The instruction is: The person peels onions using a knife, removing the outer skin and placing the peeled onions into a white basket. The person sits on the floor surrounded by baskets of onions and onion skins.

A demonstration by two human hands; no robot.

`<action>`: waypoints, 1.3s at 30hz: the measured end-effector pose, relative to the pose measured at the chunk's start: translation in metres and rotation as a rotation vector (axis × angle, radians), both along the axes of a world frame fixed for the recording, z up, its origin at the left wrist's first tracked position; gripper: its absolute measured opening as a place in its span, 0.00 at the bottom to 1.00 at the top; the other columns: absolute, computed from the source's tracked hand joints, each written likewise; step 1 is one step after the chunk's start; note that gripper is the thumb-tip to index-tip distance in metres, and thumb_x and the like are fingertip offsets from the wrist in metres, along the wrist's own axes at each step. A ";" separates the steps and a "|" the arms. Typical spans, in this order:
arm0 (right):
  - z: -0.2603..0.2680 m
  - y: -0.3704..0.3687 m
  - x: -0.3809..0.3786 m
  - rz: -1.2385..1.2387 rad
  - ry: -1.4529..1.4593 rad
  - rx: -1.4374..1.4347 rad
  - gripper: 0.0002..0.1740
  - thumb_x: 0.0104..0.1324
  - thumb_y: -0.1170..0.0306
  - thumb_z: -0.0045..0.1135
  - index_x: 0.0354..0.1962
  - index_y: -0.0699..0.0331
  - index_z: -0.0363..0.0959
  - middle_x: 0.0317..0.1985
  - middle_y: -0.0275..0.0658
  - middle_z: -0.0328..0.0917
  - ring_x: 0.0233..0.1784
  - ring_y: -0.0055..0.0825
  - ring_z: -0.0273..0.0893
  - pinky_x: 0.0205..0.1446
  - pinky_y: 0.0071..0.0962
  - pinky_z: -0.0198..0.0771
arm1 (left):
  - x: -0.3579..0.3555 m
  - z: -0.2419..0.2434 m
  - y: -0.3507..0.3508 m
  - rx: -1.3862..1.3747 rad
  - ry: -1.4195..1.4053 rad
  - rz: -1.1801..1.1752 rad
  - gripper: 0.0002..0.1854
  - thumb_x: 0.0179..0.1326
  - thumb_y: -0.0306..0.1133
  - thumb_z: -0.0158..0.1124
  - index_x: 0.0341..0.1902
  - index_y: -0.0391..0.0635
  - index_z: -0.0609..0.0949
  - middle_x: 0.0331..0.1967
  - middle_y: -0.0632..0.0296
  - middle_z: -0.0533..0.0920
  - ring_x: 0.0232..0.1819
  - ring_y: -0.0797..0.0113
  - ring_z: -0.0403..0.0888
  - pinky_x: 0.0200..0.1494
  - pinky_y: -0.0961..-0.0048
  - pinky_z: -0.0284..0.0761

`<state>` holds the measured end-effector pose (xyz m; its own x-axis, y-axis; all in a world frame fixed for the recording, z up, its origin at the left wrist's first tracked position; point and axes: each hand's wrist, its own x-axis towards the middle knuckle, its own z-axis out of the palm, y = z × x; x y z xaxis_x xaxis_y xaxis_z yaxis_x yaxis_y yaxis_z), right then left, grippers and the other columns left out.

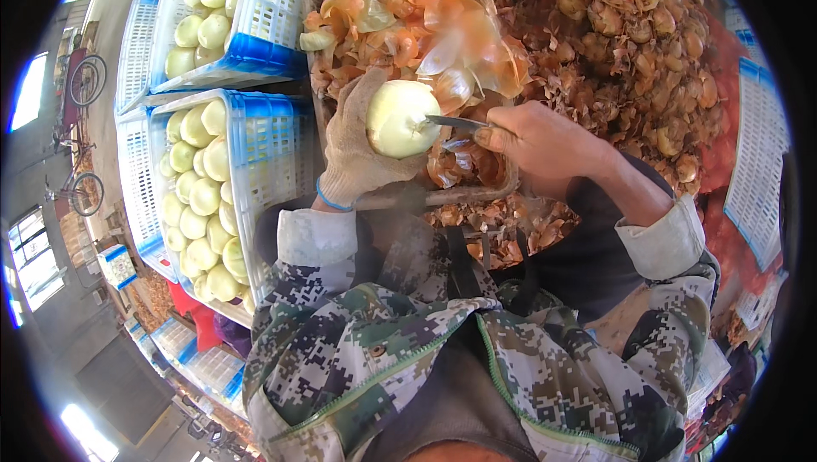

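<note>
A peeled, pale onion [402,119] rests in my left hand [357,149], which wears a beige knit glove with a blue cuff edge. My bare right hand [542,140] grips a small knife [456,121]. The blade's tip meets the onion's right side, at its root or stem end; which end I cannot tell. Both hands are above the near part of a shallow tray [440,197] heaped with loose orange onion skins [408,28]. The knife's handle is mostly hidden inside my fingers.
Blue-and-white plastic crates [268,143] of peeled onions [204,197] stand at the left. Unpeeled onions [664,22] and dry skins are heaped on red mesh sacking [721,98] at the right, beside another crate [756,156]. Skins [536,226] also lie between my legs. A bicycle [80,133] stands far left.
</note>
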<state>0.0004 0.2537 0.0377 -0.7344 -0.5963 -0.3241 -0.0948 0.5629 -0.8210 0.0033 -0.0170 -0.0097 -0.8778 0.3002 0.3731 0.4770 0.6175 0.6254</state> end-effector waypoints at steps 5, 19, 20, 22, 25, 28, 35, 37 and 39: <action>-0.025 -0.013 0.027 -0.186 -0.129 -0.115 0.22 0.75 0.57 0.47 0.29 0.68 0.66 0.19 0.42 0.66 0.23 0.31 0.66 0.28 0.33 0.62 | -0.003 0.005 0.000 -0.058 0.049 0.007 0.51 0.30 0.41 0.84 0.63 0.42 0.71 0.53 0.47 0.78 0.54 0.48 0.80 0.52 0.58 0.80; -0.022 -0.047 0.045 -0.660 -1.304 -0.674 0.23 0.77 0.48 0.40 0.33 0.59 0.63 0.18 0.26 0.59 0.12 0.11 0.52 0.16 0.19 0.52 | -0.007 -0.009 0.015 -0.141 0.327 0.177 0.51 0.31 0.40 0.83 0.64 0.41 0.69 0.55 0.48 0.75 0.55 0.46 0.76 0.52 0.55 0.78; -0.021 -0.049 0.046 -0.681 -1.354 -0.722 0.23 0.77 0.48 0.40 0.33 0.58 0.63 0.18 0.25 0.59 0.12 0.11 0.52 0.16 0.19 0.52 | -0.009 -0.009 0.014 -0.146 0.350 0.175 0.52 0.31 0.40 0.83 0.65 0.41 0.68 0.55 0.48 0.75 0.55 0.46 0.75 0.52 0.55 0.78; -0.016 -0.056 0.045 -0.735 -1.384 -0.760 0.21 0.75 0.50 0.40 0.33 0.60 0.62 0.19 0.27 0.59 0.12 0.13 0.49 0.15 0.20 0.48 | -0.010 -0.011 0.010 -0.163 0.397 0.172 0.53 0.31 0.39 0.83 0.66 0.41 0.67 0.56 0.47 0.73 0.55 0.46 0.74 0.52 0.55 0.77; -0.010 -0.054 0.035 -0.686 -1.321 -0.706 0.21 0.75 0.52 0.38 0.31 0.61 0.62 0.19 0.28 0.60 0.13 0.15 0.49 0.14 0.20 0.46 | -0.014 -0.008 0.007 -0.169 0.429 0.206 0.56 0.31 0.39 0.83 0.67 0.41 0.64 0.57 0.46 0.72 0.55 0.45 0.74 0.52 0.53 0.76; -0.015 -0.035 0.030 -0.467 -1.033 -0.566 0.22 0.77 0.50 0.38 0.33 0.60 0.63 0.19 0.26 0.59 0.12 0.13 0.52 0.16 0.19 0.51 | -0.012 -0.003 0.006 -0.103 0.156 0.210 0.61 0.28 0.36 0.85 0.70 0.41 0.60 0.59 0.47 0.72 0.58 0.48 0.74 0.55 0.55 0.77; 0.001 -0.010 0.012 -0.125 -0.249 -0.143 0.22 0.75 0.55 0.43 0.30 0.67 0.65 0.20 0.37 0.66 0.21 0.24 0.65 0.26 0.28 0.60 | -0.001 0.006 -0.007 0.825 -0.617 -0.090 0.70 0.24 0.26 0.87 0.76 0.43 0.54 0.66 0.54 0.70 0.65 0.59 0.72 0.66 0.59 0.73; 0.008 -0.007 0.010 -0.037 0.005 -0.018 0.22 0.72 0.61 0.43 0.30 0.75 0.68 0.23 0.54 0.70 0.27 0.39 0.71 0.37 0.41 0.66 | 0.001 0.002 -0.012 0.974 -0.771 -0.183 0.70 0.26 0.24 0.86 0.77 0.43 0.51 0.65 0.55 0.70 0.65 0.58 0.72 0.66 0.59 0.72; 0.008 -0.005 0.005 -0.015 -0.028 -0.021 0.22 0.72 0.60 0.43 0.30 0.74 0.68 0.22 0.51 0.70 0.27 0.37 0.72 0.37 0.40 0.66 | 0.003 -0.001 -0.017 0.943 -0.864 -0.236 0.66 0.31 0.22 0.82 0.77 0.44 0.52 0.64 0.55 0.72 0.65 0.58 0.72 0.65 0.60 0.73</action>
<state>0.0057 0.2491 0.0457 -0.7339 -0.5926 -0.3320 -0.0636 0.5466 -0.8350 0.0062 -0.0335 -0.0106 -0.9011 0.4129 -0.1325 -0.2595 -0.2686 0.9276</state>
